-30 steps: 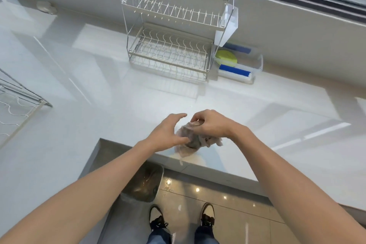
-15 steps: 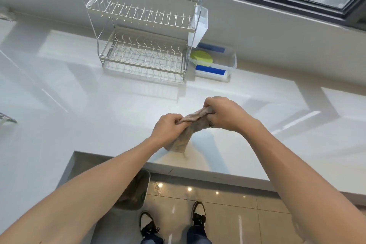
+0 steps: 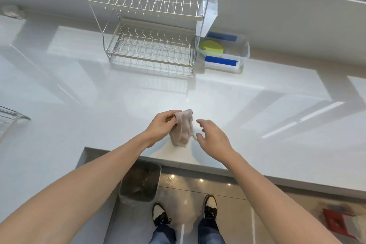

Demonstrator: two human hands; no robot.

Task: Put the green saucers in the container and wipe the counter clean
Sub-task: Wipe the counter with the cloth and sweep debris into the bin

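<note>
Just right of the dish rack (image 3: 150, 31), at the back of the counter (image 3: 257, 105), the clear container (image 3: 244, 53) is seen with green saucers (image 3: 211, 48) lying inside it, between its two blue strips. Well in front of the dish rack, near the counter's front edge, a crumpled pale cloth (image 3: 183, 128) is pinched at its top corner by the left hand (image 3: 161, 125), thumb and fingers closed on the fabric; its lower end hangs down to the counter, though contact cannot be confirmed. Just right of the cloth, the right hand (image 3: 213, 137) is held spread open, fingers apart, with nothing gripped and only the thumb tip close to the fabric. Below the counter edge, in front of the dish rack, a grey bin (image 3: 139, 180) is seen on the tiled floor beside the person's shoes (image 3: 210, 207). Far to the left of the dish rack, a clear tray corner (image 3: 11, 117) is partly visible.
</note>
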